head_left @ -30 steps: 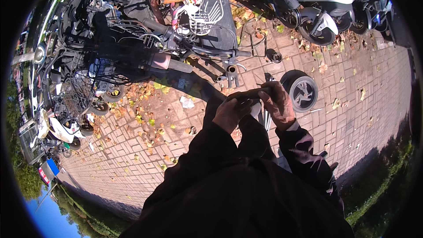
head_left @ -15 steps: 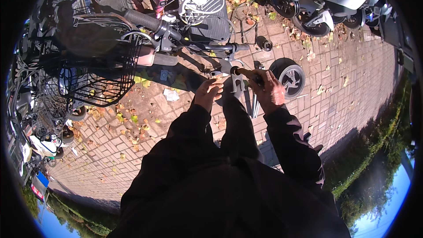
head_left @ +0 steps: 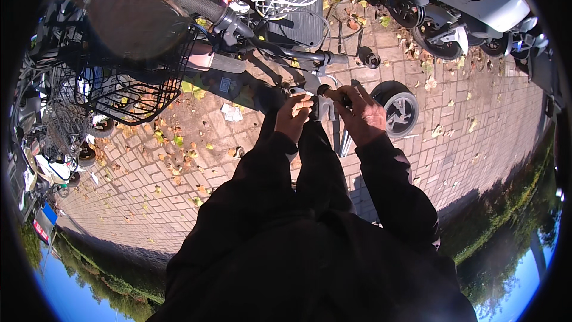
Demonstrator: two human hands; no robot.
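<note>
In front of my legs stands a silver two-legged fork (head_left: 325, 109) with a dark round ring at its top. My right hand (head_left: 366, 118) is closed beside that ring, thumb and fingers bent around something dark that they mostly hide. On the other side of the fork, close to it, my left hand (head_left: 292, 118) has its fingers curled in a pinch; whatever they hold is too small to make out. Just right of my right hand, a small wheel (head_left: 400, 113) with a black tyre lies on the bricks. Beyond both hands runs a dark handlebar (head_left: 298, 53).
A black wire basket (head_left: 128, 98) and crowded bicycles fill the left. A ribbed footboard (head_left: 298, 27) lies ahead, with a dark cylindrical part (head_left: 370, 59) nearby. Parked scooters, one with a white panel (head_left: 485, 6), stand far right. Leaves and a paper scrap (head_left: 232, 113) lie on the brick paving.
My left hand has come nearer the fork. The fingers of my right hand, stretched toward the fork's top before, are now more bent. The whole view has shifted slightly.
</note>
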